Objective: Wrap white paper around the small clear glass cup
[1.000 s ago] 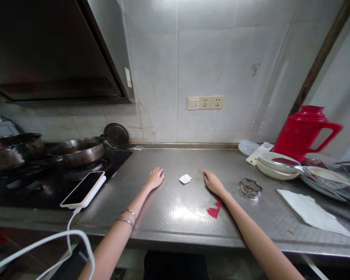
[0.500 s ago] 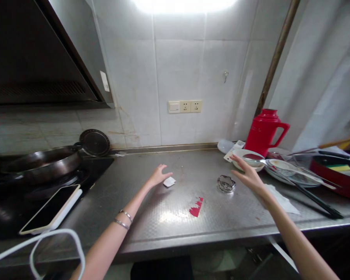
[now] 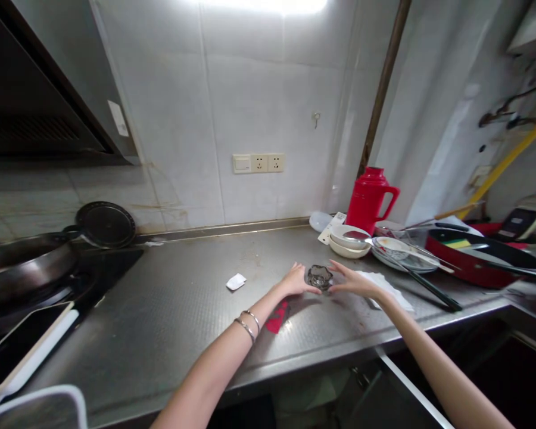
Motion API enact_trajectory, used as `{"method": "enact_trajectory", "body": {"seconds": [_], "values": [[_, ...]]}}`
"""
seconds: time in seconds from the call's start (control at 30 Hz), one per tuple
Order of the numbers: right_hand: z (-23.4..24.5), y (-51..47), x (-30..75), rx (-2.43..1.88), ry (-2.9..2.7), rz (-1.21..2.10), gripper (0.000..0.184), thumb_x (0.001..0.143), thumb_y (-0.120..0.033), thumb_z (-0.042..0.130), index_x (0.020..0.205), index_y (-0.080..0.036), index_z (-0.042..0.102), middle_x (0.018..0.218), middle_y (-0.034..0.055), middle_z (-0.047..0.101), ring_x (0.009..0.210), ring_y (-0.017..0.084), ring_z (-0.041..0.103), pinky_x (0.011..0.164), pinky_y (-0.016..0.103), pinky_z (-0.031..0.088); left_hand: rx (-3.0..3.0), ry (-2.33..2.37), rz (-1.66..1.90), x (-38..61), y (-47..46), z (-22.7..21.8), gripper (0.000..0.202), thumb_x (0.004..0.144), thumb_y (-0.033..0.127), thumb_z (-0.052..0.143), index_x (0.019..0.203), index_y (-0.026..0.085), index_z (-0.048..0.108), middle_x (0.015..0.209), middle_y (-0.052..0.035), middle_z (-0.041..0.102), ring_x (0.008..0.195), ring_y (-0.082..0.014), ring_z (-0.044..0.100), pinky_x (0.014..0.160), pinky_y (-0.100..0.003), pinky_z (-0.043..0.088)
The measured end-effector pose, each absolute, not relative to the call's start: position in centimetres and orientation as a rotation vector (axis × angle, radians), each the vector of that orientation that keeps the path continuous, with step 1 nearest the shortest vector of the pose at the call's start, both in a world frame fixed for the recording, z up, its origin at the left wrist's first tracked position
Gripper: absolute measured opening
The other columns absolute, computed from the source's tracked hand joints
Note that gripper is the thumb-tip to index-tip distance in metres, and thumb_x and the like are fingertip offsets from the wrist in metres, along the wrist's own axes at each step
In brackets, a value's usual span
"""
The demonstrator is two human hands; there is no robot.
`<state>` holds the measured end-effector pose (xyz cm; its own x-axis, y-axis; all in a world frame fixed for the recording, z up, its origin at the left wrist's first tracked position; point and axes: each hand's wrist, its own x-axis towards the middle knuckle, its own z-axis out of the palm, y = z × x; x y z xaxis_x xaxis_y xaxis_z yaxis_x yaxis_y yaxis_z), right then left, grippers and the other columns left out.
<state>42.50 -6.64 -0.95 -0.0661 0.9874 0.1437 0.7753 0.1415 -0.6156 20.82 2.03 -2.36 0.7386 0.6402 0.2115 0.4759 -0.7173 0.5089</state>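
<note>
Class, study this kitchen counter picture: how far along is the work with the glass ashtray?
Done: both hands are at the glass ashtray, the left hand on its left edge, the right hand at its right. In hand: the ashtray, flanked but resting on the steel counter, not lifted. Remaining: a white paper scrap and a red scrap lie on the counter, untouched.
</note>
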Motion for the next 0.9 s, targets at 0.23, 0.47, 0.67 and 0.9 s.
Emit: {"method": "enact_trajectory", "body": {"seconds": [0.23,0.47,0.67,0.9], "values": [[-2.0,-5.2,42.4,-1.695,-1.881,0.556,0.093,0.062,-0.033,0.072,0.142,-0.011,0.029,0.132,0.0182,0.052,0.123,0.03,0.049,0.105,0.044,0.034,2.507,0.791,0.587,22.6,2.6,-2.8,0.067,0.05,0.055,0.078,0.101,0.014,0.065,0.101,-0.0096,0.067,0.104,-0.0291,0.057,0.102,-0.041,0.034],[-3.5,-4.4,42.4,-1.631,-1.786,0.538,0.093,0.058,-0.026,0.075,0.14,-0.012,0.032,0.127,0.0189,0.056,0.121,0.029,0.051,0.101,0.044,0.039,2.362,0.777,0.619,22.0,2.2,-2.4,0.058,0.052,0.045,0.082,0.099,0.014,0.065,0.103,-0.0096,0.068,0.11,-0.0296,0.055,0.104,-0.041,0.033],[-2.6,-3.0,37.8,-1.493,-1.815,0.552,0.092,0.056,-0.025,0.078,0.138,-0.015,0.036,0.127,0.0178,0.057,0.121,0.03,0.051,0.101,0.045,0.041,2.258,0.861,0.701,17.1,2.7,-1.8,0.073,0.05,0.044,0.083,0.112,0.013,0.062,0.12,-0.0151,0.061,0.128,-0.0348,0.04,0.104,-0.043,0.034],[-0.7,0.2,25.1,-1.283,-1.928,0.555,0.096,0.056,-0.03,0.081,0.138,-0.011,0.035,0.123,0.0194,0.059,0.12,0.029,0.052,0.102,0.044,0.039,2.184,1.107,0.762,3.9,3.8,0.0,0.086,0.049,0.042,0.083,0.125,0.014,0.055,0.14,-0.0165,0.044,0.134,-0.0321,0.033,0.112,-0.041,0.025]]}}
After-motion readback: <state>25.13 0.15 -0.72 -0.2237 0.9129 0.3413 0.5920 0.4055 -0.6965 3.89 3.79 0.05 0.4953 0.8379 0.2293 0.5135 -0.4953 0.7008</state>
